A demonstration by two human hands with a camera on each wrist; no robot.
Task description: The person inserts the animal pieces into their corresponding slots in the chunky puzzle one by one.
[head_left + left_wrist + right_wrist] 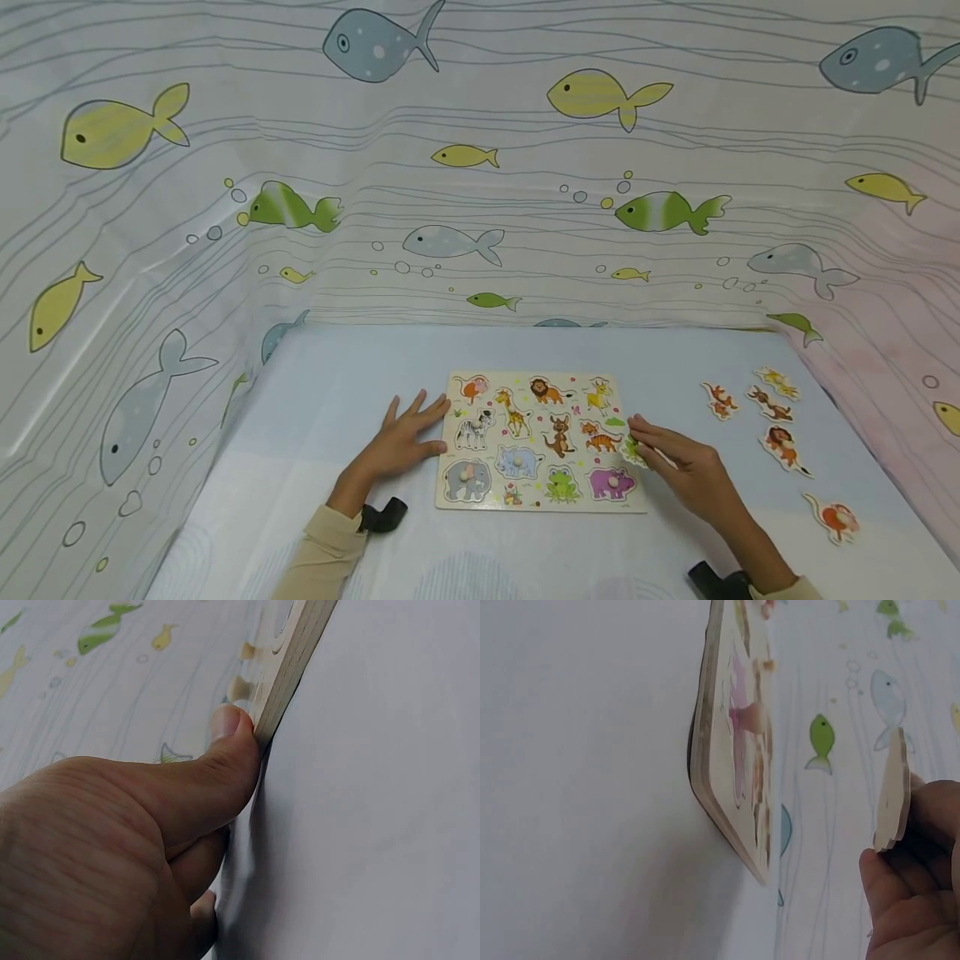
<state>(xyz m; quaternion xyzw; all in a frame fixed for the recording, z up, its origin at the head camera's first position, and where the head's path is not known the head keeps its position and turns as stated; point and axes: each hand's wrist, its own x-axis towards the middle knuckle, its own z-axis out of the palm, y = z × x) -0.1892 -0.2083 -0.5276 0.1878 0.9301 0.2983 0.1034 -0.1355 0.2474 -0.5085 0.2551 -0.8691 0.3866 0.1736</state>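
Note:
A wooden animal puzzle board (540, 505) lies flat on the table, with knobs standing up from its elephant (467, 481), blue hippo (517, 461) and purple hippo (612, 483). At the board's left edge is my left hand (397, 446), its fingers spread and the thumb touching the side, as the left wrist view also shows. My right hand (686, 467) pinches a green frog puzzle piece (632, 451) by its knob, over the board's right edge. In the right wrist view that piece (893, 796) is tilted, its plain wooden underside showing, apart from the board (727, 772).
Several loose puzzle pieces lie on the table to the right: a kangaroo (770, 406), a lion (782, 448), a monkey (834, 518), a tiger (720, 401) and a yellow animal (777, 383). A fish-patterned sheet (450, 192) rises behind and beside the table.

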